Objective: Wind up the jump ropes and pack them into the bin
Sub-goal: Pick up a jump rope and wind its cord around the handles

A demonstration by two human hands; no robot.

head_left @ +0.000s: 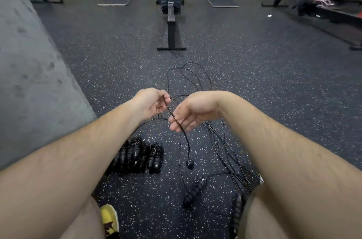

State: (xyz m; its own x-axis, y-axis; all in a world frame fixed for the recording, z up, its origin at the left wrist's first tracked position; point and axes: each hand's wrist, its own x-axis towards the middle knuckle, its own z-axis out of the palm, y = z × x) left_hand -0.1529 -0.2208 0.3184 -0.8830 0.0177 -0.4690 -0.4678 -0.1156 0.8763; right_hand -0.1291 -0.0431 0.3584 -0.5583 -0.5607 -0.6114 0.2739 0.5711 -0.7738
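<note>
My left hand (151,104) pinches a thin black jump rope cord (172,114) near its upper end. My right hand (191,114) holds the same cord lower down between its fingers. From there the cord hangs to a small black end piece (189,164) on the floor. Loose black cords (197,78) lie in tangled loops on the floor beyond and under my hands. Two wound-up rope bundles (137,155) lie side by side at the lower left. A ribbed black handle (195,192) lies loose near my right knee. No bin is in view.
A rowing machine (171,23) stands straight ahead on the speckled rubber floor. More machines line the back wall. A grey concrete wall (29,82) runs along the left. My yellow shoe (109,219) shows at the bottom, and another black handle (237,213) lies by my right leg.
</note>
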